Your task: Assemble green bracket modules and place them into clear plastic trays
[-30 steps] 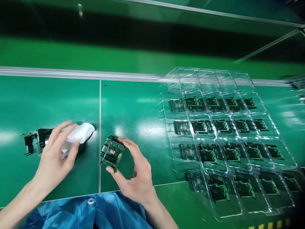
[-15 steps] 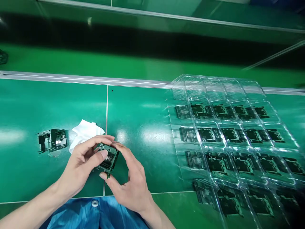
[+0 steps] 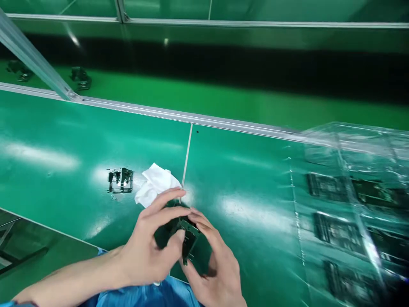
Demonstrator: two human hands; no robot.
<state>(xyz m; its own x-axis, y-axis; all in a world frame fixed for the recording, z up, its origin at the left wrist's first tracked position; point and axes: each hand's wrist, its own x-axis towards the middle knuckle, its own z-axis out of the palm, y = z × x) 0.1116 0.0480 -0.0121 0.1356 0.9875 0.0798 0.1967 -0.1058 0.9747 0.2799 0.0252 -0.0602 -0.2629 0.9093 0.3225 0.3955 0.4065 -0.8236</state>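
Between my hands, close to the front edge of the bench, is a small dark electronic module (image 3: 189, 233) with a flat plate on its face. My left hand (image 3: 161, 238) grips it from the left, thumb pressed on its face and fingers over the top. Around its right side and lower corner curl the fingers and thumb of my right hand (image 3: 214, 256). Beyond my left fingers lies a crumpled white cloth (image 3: 156, 181). Farther left, a second module with an open frame (image 3: 120, 180) stands on the green bench top.
A clear plastic tray (image 3: 297, 221) with several dark modules in its pockets takes up the right side. A metal rail (image 3: 223, 123) crosses behind, joined by a slanted post (image 3: 38, 55). Past the rail sit dark parts (image 3: 80, 78). A seam (image 3: 188, 157) divides the bench.
My view has swung left, so the bench things and tray appear farther right. Both hands still hold the module, which now looks turned more edge-on.
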